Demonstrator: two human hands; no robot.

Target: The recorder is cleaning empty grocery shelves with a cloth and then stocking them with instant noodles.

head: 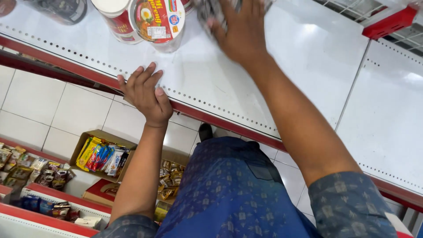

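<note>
White shelf (308, 66) mostly bare. Right hand (241, 31) laid flat, fingers spread, on a dark patterned packet (209, 11) at top centre. Left hand (145, 92) rests loosely curled on the shelf edge, holding nothing. Noodle cups (145, 20) already placed upper left; snack-filled cardboard box (102, 155) left on the floor, lower left.

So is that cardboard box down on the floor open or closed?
Open. The cardboard box on the tiled floor has no lid over it, and colourful snack packets show inside.
</note>
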